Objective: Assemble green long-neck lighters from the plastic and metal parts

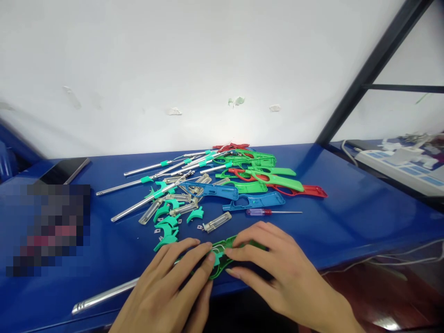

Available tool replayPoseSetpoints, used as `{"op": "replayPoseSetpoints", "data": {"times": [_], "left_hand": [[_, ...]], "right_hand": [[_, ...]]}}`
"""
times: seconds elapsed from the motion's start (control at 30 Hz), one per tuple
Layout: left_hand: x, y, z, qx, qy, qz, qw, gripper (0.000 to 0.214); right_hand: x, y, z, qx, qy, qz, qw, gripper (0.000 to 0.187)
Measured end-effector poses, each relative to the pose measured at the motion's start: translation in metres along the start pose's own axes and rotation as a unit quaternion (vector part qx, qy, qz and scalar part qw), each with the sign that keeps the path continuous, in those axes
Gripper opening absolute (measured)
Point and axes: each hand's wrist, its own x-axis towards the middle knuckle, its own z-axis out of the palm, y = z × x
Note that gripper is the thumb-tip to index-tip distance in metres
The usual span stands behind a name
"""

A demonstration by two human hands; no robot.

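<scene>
At the table's front edge, a green lighter half-shell (227,270) lies between my hands, with thin white wires and a teal trigger (218,259) inside it. My left hand (173,282) grips its left part, fingers bent over the trigger area. From under this hand a silver metal tube (104,294) sticks out to the left. My right hand (277,268) holds the shell's right part, with thumb and index finger close to the wires. Just beyond the hands lie a clear fuel tank (218,222) and several loose teal triggers (168,230).
A screwdriver (260,212) with a purple handle lies behind my right hand. Further back are blue half-shells (256,201), green and red half-shells (314,190), and several metal tubes (138,203). A phone (64,170) is at left, a white wall (208,69) behind, a black post (367,74) at right.
</scene>
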Motion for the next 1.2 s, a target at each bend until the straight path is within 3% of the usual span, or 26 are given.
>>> {"op": "replayPoseSetpoints", "data": {"times": [0.27,0.67,0.9,1.07,1.2], "left_hand": [[-0.004,-0.005,0.003,-0.003,-0.010,-0.010,1.000,0.035],[-0.003,-0.005,-0.001,-0.018,0.003,-0.005,1.000,0.040],[0.006,-0.017,-0.010,0.011,-0.088,0.019,0.996,0.054],[0.020,-0.013,-0.009,0.025,-0.068,0.032,0.997,0.040],[0.028,-0.008,-0.008,0.029,-0.068,0.044,0.996,0.035]], "right_hand": [[-0.001,0.008,0.004,0.033,0.040,-0.019,0.998,0.012],[0.001,0.008,0.002,0.050,0.012,-0.001,0.999,0.011],[0.000,0.011,0.002,0.021,0.014,0.017,1.000,0.037],[0.006,0.008,-0.002,0.070,-0.023,0.040,0.996,0.019],[0.006,0.007,-0.002,0.068,-0.023,0.065,0.995,0.019]]}}
